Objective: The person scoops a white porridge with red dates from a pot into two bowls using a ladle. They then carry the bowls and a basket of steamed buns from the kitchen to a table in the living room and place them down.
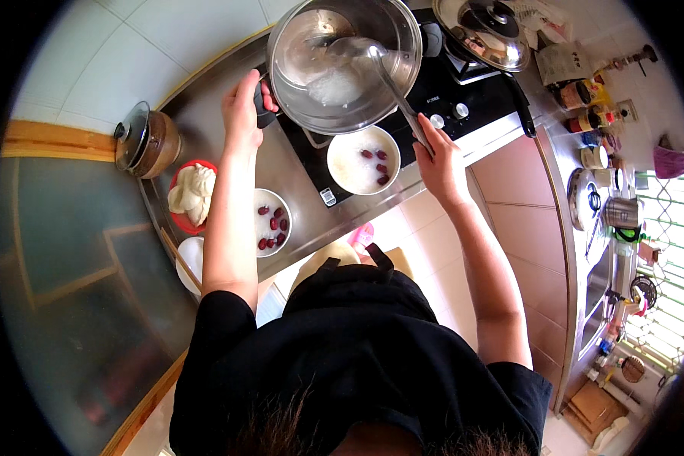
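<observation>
— Head view, from the left: what stands on the steel worktop (205,99)?

— A brown lidded clay pot (146,141), then a red plate (182,218) of white buns, then a white bowl (271,222) of porridge with red dates.

— And the hands?

— The left hand (242,109) is clenched on the black handle of the tilted steel saucepan (345,62), white porridge inside. Below it a second white bowl (363,160) holds porridge and dates. The right hand (438,161) grips a steel ladle (380,68) reaching into the saucepan.
</observation>
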Action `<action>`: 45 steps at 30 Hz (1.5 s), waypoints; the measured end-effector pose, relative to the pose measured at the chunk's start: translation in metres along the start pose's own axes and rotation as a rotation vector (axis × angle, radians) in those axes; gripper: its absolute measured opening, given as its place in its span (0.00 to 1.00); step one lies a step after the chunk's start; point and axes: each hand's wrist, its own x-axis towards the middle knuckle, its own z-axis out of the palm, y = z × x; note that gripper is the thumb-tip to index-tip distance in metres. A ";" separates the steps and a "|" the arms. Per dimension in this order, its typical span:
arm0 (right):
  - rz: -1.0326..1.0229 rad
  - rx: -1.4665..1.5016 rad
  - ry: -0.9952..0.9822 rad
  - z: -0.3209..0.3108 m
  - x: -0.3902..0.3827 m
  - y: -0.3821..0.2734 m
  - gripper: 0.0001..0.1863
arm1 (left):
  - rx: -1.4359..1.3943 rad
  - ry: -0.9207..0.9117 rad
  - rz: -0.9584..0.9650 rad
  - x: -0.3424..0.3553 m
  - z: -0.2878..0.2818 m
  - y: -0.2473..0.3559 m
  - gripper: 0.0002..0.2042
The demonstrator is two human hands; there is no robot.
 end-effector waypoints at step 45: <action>0.938 1.447 -0.361 -0.085 -0.097 -0.098 0.08 | 0.077 -0.013 0.181 -0.072 -0.005 0.041 0.13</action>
